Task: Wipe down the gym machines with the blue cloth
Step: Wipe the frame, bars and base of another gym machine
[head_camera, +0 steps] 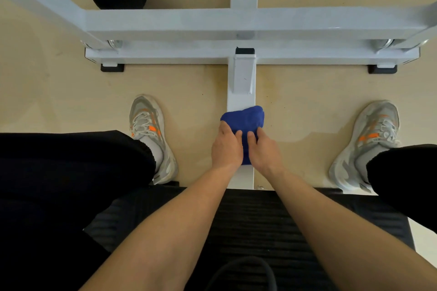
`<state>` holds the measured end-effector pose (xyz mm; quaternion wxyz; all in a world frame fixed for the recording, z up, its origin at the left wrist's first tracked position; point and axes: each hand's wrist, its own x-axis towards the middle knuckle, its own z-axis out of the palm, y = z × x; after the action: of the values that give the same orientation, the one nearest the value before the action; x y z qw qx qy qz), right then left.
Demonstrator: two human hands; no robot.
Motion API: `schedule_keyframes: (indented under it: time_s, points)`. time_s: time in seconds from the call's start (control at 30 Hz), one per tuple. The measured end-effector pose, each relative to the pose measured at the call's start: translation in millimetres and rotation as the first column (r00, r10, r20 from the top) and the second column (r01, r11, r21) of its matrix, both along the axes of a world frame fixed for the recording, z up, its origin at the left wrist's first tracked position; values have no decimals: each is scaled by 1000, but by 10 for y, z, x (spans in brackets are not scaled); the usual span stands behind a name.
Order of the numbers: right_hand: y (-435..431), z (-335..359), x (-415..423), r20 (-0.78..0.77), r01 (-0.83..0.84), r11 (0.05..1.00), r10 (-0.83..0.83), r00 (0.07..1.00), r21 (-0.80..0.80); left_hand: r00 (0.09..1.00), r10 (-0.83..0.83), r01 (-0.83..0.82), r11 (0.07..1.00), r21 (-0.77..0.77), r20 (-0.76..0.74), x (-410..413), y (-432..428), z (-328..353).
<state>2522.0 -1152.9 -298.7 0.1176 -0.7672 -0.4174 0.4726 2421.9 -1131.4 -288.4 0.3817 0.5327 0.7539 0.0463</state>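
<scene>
Both hands, the left hand and the right hand, grip the bunched blue cloth and press it onto the machine's white floor beam. The crossbars ahead look unwiped; most of the work likely remains.

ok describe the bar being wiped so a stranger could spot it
Start at the white frame. From its low crossbar one bar runs toward the black pad, between the shoes. It alone carries the blue cloth, gripped by left hand and right hand.
</scene>
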Motion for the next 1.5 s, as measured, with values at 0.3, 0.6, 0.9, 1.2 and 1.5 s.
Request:
schedule_keyframes:
  time_s: [0.3,0.6,0.9,1.2,1.5]
  points:
    - [655,-242,72,39,42,999,-42,998,3,993,71,-78,993,84,93,-28,548,-219]
    - [876,-231,77,101,-1,999,-5,995,53,988,38,-40,999,15,152,-56,776,-250]
    - [114,57,101,59,-265,938,284,957,-225,963,-270,260,927,-271,1,-311,109,-42]
    - [-139,108,130,-19,-406,870,418,908,-280,984,-146,171,937,-304,103,-319,-169,-16]
    - [457,-40,278,-28,-328,930,328,944,-164,981,1,46,970,-239,195,-261,379,-133]
